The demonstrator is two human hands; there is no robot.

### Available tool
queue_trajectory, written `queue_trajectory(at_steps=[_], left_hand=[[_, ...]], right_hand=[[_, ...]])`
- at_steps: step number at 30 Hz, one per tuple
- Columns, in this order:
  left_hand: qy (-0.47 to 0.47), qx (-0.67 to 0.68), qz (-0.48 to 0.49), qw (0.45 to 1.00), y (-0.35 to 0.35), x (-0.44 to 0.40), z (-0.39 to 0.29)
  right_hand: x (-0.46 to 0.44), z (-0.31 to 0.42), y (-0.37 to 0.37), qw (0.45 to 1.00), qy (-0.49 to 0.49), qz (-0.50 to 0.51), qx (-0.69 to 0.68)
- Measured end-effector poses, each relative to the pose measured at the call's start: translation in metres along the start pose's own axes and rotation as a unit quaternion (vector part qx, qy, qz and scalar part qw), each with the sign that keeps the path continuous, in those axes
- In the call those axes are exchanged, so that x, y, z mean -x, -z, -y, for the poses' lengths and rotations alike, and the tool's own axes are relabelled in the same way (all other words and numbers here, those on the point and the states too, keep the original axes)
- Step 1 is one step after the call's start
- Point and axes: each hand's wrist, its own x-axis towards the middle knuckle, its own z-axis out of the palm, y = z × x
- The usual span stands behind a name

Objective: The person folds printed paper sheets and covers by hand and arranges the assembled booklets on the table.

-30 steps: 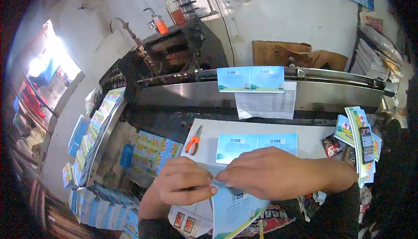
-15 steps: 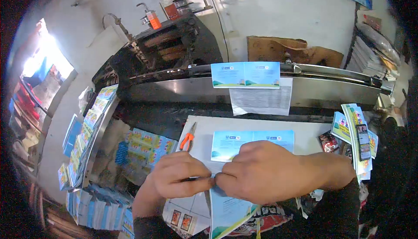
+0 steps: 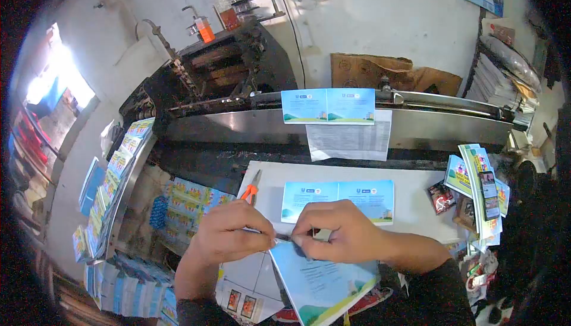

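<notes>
My left hand (image 3: 232, 234) is closed, its thumb and fingertips pinched at the top left corner of a blue printed booklet (image 3: 327, 287). The booklet hangs tilted, with green hills and small buildings along its lower edge. My right hand (image 3: 339, 231) is closed too, thumb and forefinger pinching at the booklet's top edge, close to the left fingertips. Something thin and dark shows between the two hands, too small to name. Behind them an open blue booklet (image 3: 363, 198) lies on the white board (image 3: 410, 207), partly covered by my right hand. Orange-handled pliers (image 3: 251, 188) lie beside my left hand.
Another blue spread (image 3: 351, 109) and a printed sheet (image 3: 351, 139) hang on the metal bar. At right, a phone (image 3: 489, 195) rests on colourful booklets (image 3: 476, 162) near a dark red packet (image 3: 440, 198). Booklet stacks (image 3: 116, 177) stand at left.
The lower booklet has swung out to the right and shows more of its face. My right thumb and forefinger have parted from the fist into a pinch. The view has shifted slightly.
</notes>
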Motion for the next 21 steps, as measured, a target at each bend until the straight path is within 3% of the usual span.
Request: queue_trajectory(at_steps=[2,4,7,11,13,15,17,19,21], left_hand=[[0.015,0.007,-0.002,1.0,-0.002,0.008,0.007],[0.033,0.017,-0.005,0.999,-0.006,0.011,0.008],[0.036,-0.008,-0.008,0.999,-0.007,0.008,0.006],[0.03,0.0,-0.028,0.999,-0.005,0.01,0.01],[0.014,0.023,-0.036,0.999,-0.005,0.009,0.017],[0.028,0.039,-0.066,0.997,-0.003,0.004,0.014],[0.116,0.087,-0.07,0.987,-0.009,0.013,0.018],[0.118,0.093,-0.076,0.986,-0.017,0.005,0.013],[0.126,0.082,-0.088,0.985,-0.021,0.001,0.011]], right_hand=[[-0.003,-0.003,0.003,0.999,-0.031,0.022,-0.011],[-0.007,-0.006,0.002,0.993,0.101,0.019,0.052],[-0.008,-0.005,0.007,0.991,0.064,0.084,0.085],[-0.008,-0.007,0.008,0.997,0.017,0.044,0.054],[-0.007,-0.015,0.009,0.997,0.043,0.052,0.047],[-0.008,-0.015,0.01,0.996,0.043,0.045,0.058],[-0.008,-0.019,0.012,0.996,0.04,0.035,0.068],[-0.009,-0.025,0.014,0.987,0.147,0.052,0.031],[-0.009,-0.029,0.016,0.986,0.156,0.047,0.03]])
